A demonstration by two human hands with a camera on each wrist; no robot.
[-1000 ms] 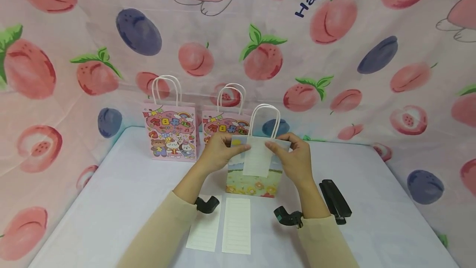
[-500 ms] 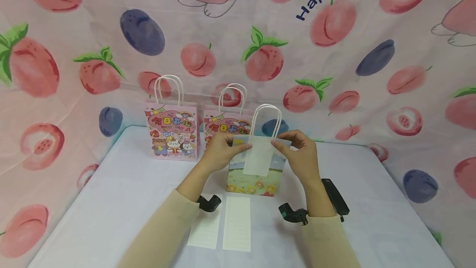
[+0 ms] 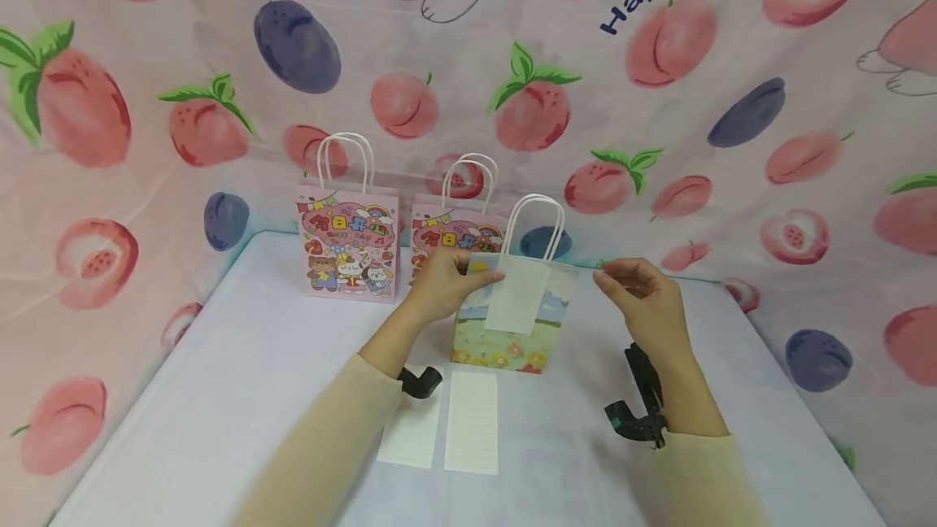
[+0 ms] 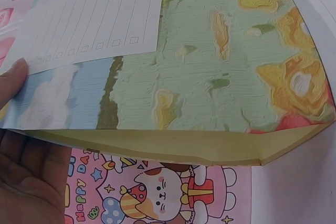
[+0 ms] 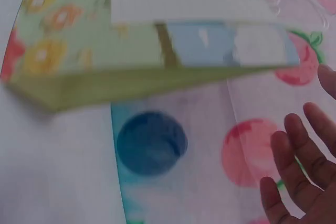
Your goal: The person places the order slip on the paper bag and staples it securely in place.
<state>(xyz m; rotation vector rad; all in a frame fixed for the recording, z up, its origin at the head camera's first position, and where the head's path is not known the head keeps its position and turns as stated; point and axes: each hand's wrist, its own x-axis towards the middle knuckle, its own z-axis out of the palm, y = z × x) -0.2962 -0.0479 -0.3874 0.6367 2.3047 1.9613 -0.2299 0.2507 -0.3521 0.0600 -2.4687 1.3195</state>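
Note:
A small paper gift bag (image 3: pixel 505 352) with a painted meadow of flowers and white handles stands on the table, leaning a little. Against its upper front lies a lined paper slip (image 3: pixel 516 303) with checkboxes along one edge. My left hand (image 3: pixel 442 287) pinches the bag's upper left edge, thumb on the slip's edge and fingers behind. To the right of the bag, apart from it, my right hand (image 3: pixel 651 303) holds nothing; its fingers (image 5: pixel 299 166) are loosely bent in the right wrist view. A black stapler (image 3: pixel 641 364) lies partly hidden behind the right wrist.
Two pink cartoon gift bags, one at the left (image 3: pixel 347 246) and one in the middle (image 3: pixel 457 222), stand at the back near the fruit-print cloth. Two lined slips, one left (image 3: pixel 410 433) and one right (image 3: pixel 472 425), lie in front of the meadow bag.
My right hand has let go of the bag's upper right edge and moved away to the right. The left hand keeps its pinch on the bag and slip.

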